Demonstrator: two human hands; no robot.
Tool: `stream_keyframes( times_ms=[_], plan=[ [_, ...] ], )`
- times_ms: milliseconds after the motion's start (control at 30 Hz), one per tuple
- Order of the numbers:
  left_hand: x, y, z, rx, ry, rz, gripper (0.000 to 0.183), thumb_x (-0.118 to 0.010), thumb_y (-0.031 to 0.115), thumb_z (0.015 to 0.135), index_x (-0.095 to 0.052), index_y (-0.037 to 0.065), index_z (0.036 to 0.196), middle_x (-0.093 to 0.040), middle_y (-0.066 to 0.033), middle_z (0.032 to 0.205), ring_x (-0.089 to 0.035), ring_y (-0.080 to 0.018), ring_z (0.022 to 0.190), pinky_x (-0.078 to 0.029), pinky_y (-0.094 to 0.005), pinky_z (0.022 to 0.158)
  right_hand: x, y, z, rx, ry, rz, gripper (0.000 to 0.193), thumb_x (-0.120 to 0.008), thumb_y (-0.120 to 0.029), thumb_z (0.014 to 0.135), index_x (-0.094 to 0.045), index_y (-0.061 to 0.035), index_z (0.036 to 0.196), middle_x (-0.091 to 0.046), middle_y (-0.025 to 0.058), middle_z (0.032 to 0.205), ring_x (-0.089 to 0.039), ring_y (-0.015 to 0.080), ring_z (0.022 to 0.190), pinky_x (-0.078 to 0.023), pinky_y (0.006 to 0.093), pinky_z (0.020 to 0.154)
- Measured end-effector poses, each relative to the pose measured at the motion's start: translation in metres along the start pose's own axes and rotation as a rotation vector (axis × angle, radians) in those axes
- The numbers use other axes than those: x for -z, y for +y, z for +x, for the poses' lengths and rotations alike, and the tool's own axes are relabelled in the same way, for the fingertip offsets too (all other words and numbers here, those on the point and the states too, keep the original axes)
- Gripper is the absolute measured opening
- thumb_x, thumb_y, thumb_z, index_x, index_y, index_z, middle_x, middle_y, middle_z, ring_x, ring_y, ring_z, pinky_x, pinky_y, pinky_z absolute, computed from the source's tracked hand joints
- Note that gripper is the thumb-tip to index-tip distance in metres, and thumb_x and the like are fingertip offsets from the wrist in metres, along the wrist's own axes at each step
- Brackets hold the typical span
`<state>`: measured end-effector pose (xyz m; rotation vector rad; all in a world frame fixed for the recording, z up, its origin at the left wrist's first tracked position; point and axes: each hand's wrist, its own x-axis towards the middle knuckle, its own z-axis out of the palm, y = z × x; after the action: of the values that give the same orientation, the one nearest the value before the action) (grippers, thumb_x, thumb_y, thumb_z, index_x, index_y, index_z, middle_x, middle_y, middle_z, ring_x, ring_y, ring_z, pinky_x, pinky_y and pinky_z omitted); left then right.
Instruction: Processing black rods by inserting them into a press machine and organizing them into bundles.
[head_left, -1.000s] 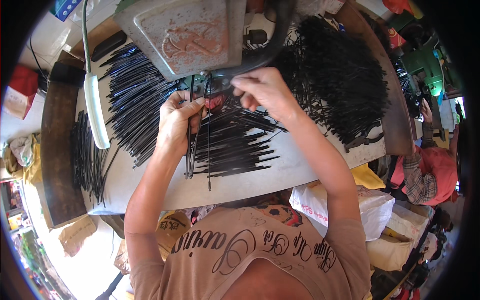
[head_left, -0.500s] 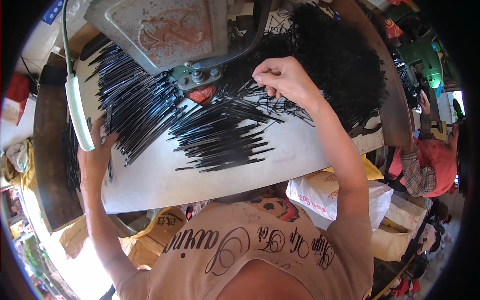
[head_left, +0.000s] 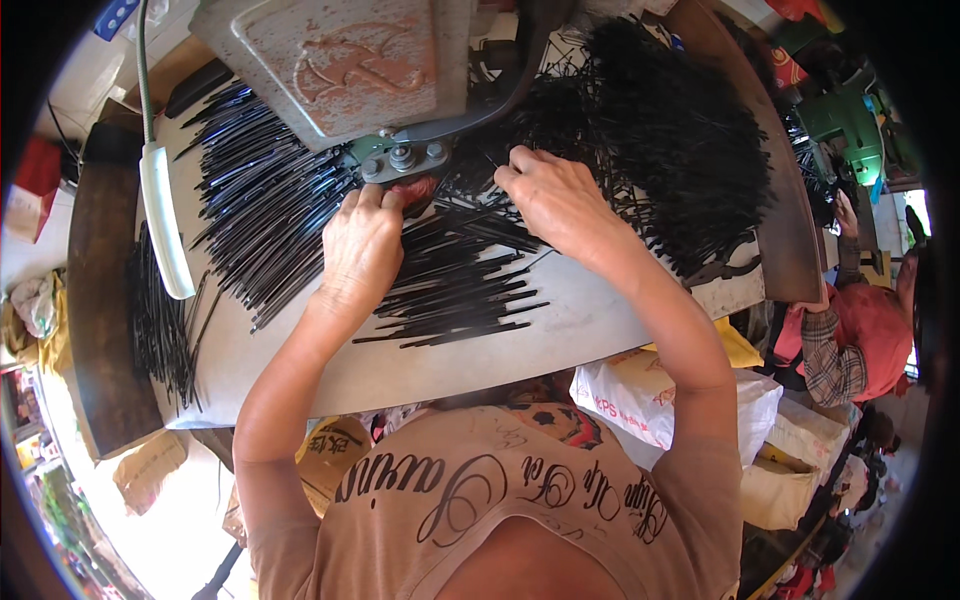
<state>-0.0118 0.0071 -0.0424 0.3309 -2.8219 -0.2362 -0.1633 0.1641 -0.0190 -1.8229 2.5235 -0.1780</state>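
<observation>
My left hand (head_left: 362, 240) is at the metal machine head (head_left: 402, 158), its fingers curled in under the bolted plate; what they grip is hidden. A reddish-orange piece (head_left: 418, 190) shows right beside those fingertips. To the right, my right hand (head_left: 560, 200) has thumb and fingertips pinched together over the tangled black pieces; anything between them is too thin to make out. Thin black rods (head_left: 270, 200) lie fanned out left of the machine head. A second row of black rods (head_left: 450, 290) lies in front of it, partly behind my left hand.
A large heap of thin black pieces (head_left: 680, 150) covers the table's right side. Another bundle of black rods (head_left: 165, 330) lies at the left edge, by a white lamp (head_left: 167, 225). White sacks (head_left: 670, 400) stand below the table's front edge. Another person (head_left: 860, 340) sits at the far right.
My left hand has moved from the rods at the left edge over to the machine head. My right hand has dropped slightly and come a little closer to it.
</observation>
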Motion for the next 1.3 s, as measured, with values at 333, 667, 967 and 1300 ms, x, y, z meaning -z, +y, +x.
stream_keyframes(
  times_ms=[333, 667, 967, 1300],
  plan=[
    [0.016, 0.005, 0.001, -0.002, 0.139, -0.307, 0.008, -0.052, -0.005, 0.074, -0.046, -0.001, 0.077, -0.051, -0.0169, 0.075, -0.052, -0.0312, 0.064, -0.042, -0.0396, 0.057, 0.006, 0.015, -0.002, 0.012, 0.173, 0.233, 0.007, -0.055, -0.005, 0.073, -0.053, -0.0029, 0.079, -0.053, 0.0108, 0.083, -0.057, 0.026, 0.069, -0.046, 0.0354, 0.06],
    [0.029, 0.001, 0.001, 0.213, 0.217, -0.56, 0.009, -0.054, -0.002, 0.079, -0.053, -0.003, 0.088, -0.057, -0.015, 0.073, -0.054, -0.0249, 0.058, -0.044, -0.0297, 0.056, 0.002, 0.025, 0.004, -0.113, 0.442, 0.749, 0.008, -0.06, -0.008, 0.078, -0.056, -0.0016, 0.082, -0.056, 0.0021, 0.065, -0.05, 0.0077, 0.054, -0.041, 0.0215, 0.051],
    [0.028, -0.006, -0.001, 0.279, 0.162, -0.534, 0.016, -0.054, 0.0, 0.078, -0.055, -0.003, 0.093, -0.058, -0.015, 0.074, -0.055, -0.0218, 0.059, -0.043, -0.0292, 0.057, 0.023, 0.034, 0.005, -0.406, 0.322, 1.275, 0.016, -0.056, -0.013, 0.08, -0.06, 0.0027, 0.082, -0.058, 0.0045, 0.069, -0.053, 0.008, 0.055, -0.042, 0.0198, 0.048],
    [0.028, -0.007, 0.001, 0.321, 0.146, -0.57, 0.016, -0.053, 0.002, 0.079, -0.056, -0.003, 0.094, -0.06, -0.0153, 0.073, -0.055, -0.0174, 0.057, -0.044, -0.027, 0.057, 0.019, 0.042, 0.005, -0.433, 0.415, 1.468, 0.017, -0.055, -0.012, 0.081, -0.059, 0.0032, 0.085, -0.06, 0.0078, 0.074, -0.056, 0.0097, 0.057, -0.044, 0.0196, 0.048]
  ],
)
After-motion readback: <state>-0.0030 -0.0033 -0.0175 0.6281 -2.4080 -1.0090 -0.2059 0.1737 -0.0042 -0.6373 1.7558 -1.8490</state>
